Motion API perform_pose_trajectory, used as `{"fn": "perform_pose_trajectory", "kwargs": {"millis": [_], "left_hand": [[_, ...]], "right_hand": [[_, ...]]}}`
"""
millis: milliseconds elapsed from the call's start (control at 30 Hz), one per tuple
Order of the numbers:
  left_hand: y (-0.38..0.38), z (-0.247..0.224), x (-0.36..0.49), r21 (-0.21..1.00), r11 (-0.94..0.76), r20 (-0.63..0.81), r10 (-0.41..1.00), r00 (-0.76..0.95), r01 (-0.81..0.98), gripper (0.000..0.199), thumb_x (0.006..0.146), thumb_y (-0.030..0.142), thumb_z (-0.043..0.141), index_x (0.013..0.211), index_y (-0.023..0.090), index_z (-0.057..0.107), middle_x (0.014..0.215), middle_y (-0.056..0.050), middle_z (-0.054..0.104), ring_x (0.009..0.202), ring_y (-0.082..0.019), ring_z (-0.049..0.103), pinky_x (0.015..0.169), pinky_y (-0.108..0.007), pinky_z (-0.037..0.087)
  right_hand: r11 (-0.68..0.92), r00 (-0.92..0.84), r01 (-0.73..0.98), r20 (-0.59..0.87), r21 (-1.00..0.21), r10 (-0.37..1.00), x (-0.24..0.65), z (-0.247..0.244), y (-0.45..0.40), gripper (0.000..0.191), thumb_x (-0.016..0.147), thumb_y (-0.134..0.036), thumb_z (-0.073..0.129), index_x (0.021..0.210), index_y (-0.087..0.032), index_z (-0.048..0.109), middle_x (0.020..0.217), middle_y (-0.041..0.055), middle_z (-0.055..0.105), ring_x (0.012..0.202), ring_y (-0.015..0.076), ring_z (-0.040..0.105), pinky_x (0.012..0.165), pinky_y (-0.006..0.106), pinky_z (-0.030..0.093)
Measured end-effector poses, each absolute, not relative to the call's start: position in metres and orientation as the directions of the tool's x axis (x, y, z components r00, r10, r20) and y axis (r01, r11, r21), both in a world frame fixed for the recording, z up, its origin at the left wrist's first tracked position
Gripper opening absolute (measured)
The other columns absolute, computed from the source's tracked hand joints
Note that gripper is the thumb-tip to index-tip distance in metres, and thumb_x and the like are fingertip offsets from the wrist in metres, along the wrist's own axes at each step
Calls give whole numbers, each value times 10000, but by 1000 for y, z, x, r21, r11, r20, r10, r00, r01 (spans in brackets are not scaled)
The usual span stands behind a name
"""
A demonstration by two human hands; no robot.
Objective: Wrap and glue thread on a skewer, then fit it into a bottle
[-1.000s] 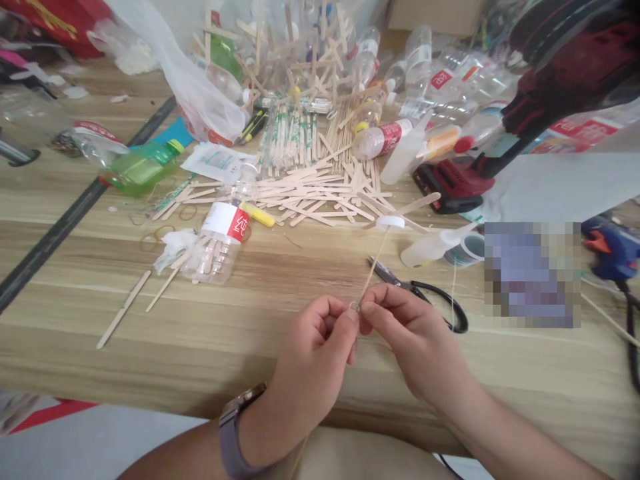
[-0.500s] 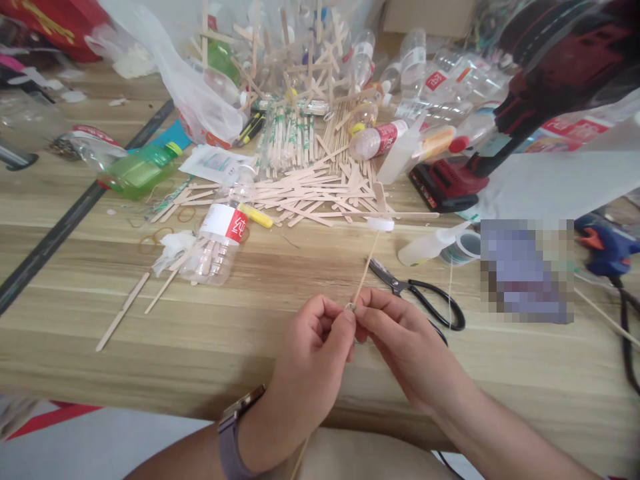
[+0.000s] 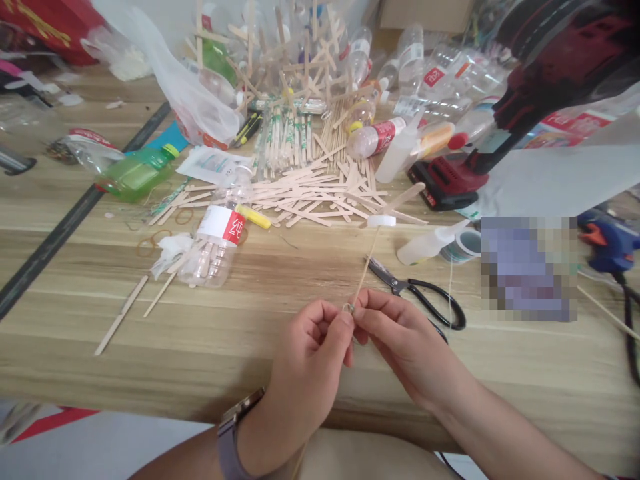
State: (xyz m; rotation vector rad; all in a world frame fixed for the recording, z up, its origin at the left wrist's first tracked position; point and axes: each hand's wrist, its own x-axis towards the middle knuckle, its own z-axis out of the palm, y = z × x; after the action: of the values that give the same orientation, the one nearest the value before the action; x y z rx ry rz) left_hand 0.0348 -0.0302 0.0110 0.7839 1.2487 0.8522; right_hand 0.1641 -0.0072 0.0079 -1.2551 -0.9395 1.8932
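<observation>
My left hand (image 3: 315, 353) and my right hand (image 3: 400, 340) meet fingertip to fingertip above the table's front part, both closed in a pinch. Between them stands a thin wooden stick (image 3: 367, 267), slanting up to a white bottle cap (image 3: 381, 221) with wooden blades at its top. A small wire loop (image 3: 348, 308) shows at the fingertips, around or against the stick. The stick's lower part is hidden behind my left hand and shows again below the wrist. Black-handled scissors (image 3: 396, 285) lie just beyond my right hand.
A clear bottle (image 3: 213, 243) lies left of centre, before piled craft sticks (image 3: 300, 193). A glue bottle (image 3: 425, 245) and tape roll (image 3: 463, 245) lie to the right, near a red-black power tool (image 3: 453, 177). A blue glue gun (image 3: 613, 240) is far right.
The wooden blades at the cap have turned; one now slants up to the right. Both hands stay nearly in place, and the wire loop shows a little more clearly.
</observation>
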Motion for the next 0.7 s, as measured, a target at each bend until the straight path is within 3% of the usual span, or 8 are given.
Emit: {"fn": "perform_pose_trajectory", "kwargs": {"millis": [700], "left_hand": [[-30,14,36,894,445,-436,891,124,-58,298,874,372,488,638,194,456,466,72,441,420,-57,311,412,-189,241]], "right_hand": [[-342,-359,84,-348,-936,866,176,11,-1,208,824,-334,563,670,-201,520,590,-31,509,564,113,453,562,267,358]]}}
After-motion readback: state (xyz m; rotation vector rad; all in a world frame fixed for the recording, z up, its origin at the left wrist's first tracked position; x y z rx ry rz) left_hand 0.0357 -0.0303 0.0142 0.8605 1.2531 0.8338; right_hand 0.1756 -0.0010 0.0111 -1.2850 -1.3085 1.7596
